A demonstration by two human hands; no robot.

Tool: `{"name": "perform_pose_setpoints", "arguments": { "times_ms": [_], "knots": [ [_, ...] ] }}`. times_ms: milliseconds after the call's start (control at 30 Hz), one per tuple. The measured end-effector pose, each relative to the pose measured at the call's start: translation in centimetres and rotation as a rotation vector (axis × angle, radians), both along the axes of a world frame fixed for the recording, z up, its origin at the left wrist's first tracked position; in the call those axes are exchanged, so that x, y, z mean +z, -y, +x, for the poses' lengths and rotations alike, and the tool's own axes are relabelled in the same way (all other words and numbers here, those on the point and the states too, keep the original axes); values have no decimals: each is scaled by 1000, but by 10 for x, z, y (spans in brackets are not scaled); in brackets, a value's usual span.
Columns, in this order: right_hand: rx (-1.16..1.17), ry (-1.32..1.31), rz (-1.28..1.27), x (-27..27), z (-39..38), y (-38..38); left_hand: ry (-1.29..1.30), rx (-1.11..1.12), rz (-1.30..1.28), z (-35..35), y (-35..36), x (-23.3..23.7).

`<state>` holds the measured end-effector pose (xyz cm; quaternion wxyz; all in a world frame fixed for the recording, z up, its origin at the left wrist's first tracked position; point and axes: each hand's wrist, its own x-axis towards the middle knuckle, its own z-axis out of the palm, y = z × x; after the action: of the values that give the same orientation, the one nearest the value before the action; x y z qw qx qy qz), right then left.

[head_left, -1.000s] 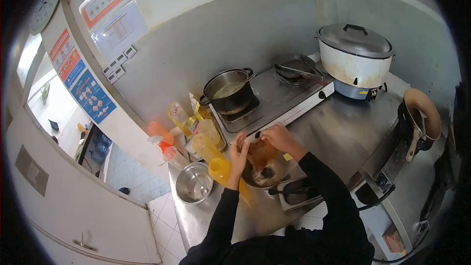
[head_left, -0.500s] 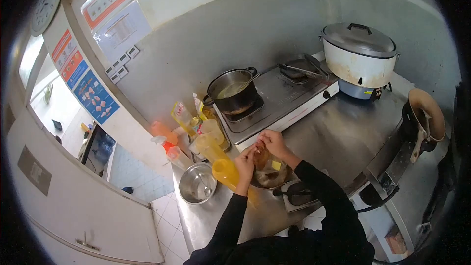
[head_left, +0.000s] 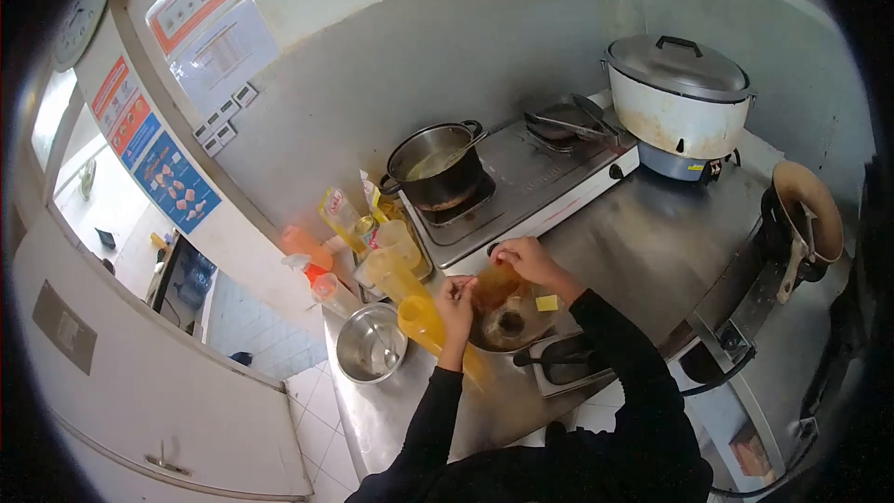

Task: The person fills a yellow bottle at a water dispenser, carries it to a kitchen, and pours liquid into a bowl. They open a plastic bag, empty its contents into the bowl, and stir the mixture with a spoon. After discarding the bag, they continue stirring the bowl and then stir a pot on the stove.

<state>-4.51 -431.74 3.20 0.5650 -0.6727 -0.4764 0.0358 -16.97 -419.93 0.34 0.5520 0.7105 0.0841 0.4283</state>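
My left hand (head_left: 455,301) and my right hand (head_left: 527,259) both pinch a thin, brownish see-through bag (head_left: 494,283) and hold it stretched between them. The bag hangs just above a metal bowl (head_left: 507,324) with brown contents on the steel counter. A small yellow block (head_left: 548,303) lies at the bowl's right rim. Both my sleeves are black.
An empty steel bowl (head_left: 371,345) and an orange-yellow jug (head_left: 421,319) stand left of my hands, with bottles and measuring cups (head_left: 358,233) behind. A two-burner stove carries a pot (head_left: 435,168). A large rice cooker (head_left: 676,98) stands at the back right, a dark pan (head_left: 801,219) at the right.
My hands were close together on the bunched bag half a second ago. They have since moved apart, spreading the bag wider over the bowl.
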Motion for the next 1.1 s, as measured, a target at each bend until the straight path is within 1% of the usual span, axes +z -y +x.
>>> {"name": "perform_pose_setpoints", "arguments": {
  "times_ms": [133,200,333,400,433,500,533,600,633,700,733,800,833,867,900,933,967,1000,1033,1067,1100],
  "knots": [
    [1,13,-21,-6,2,0,-43,-41,22,4,2,7],
    [51,-140,58,-7,2,0,-19,-101,-58,7,5,17],
    [41,-225,35,2,-4,6,-4,-94,-29,16,-6,2],
    [-21,-54,-30,6,-4,9,93,-48,-169,18,-10,4],
    [-20,-56,-33,6,-4,9,91,-46,-172,16,-9,9],
    [-6,297,-13,4,-4,7,11,-46,-180,11,-6,17],
    [-3,294,-17,1,-5,3,9,-43,-185,13,-8,15],
    [-30,360,-179,-4,-7,-4,-54,-113,-172,15,-10,12],
    [-28,360,-179,-3,-6,-6,-54,-111,-173,15,-9,11],
    [-71,160,-161,0,-1,-10,155,-129,-33,11,-3,8],
    [-67,165,-161,-1,4,-11,159,-125,-34,6,-2,3],
    [-14,-15,7,-7,17,-11,-146,-159,163,-9,1,-9],
    [-11,-15,4,-5,20,-7,-167,-59,291,-8,-1,-19],
    [12,-46,-40,-4,22,-3,-170,-56,285,-9,-5,-28],
    [33,-78,-85,-2,23,2,-323,-54,295,-10,-6,-26],
    [35,-81,-92,1,24,9,-477,-54,302,-11,-6,-25],
    [25,36,-162,4,26,16,-478,-54,292,-12,-6,-23],
    [16,155,-231,7,27,23,-414,-28,371,-12,-5,-15],
    [24,155,-241,9,26,29,-351,1,447,-12,-3,-9],
    [28,169,-303,10,25,34,-355,9,436,-11,-2,-4],
    [36,182,-365,8,24,36,-336,-17,490,-10,-2,1]
  ]
}}
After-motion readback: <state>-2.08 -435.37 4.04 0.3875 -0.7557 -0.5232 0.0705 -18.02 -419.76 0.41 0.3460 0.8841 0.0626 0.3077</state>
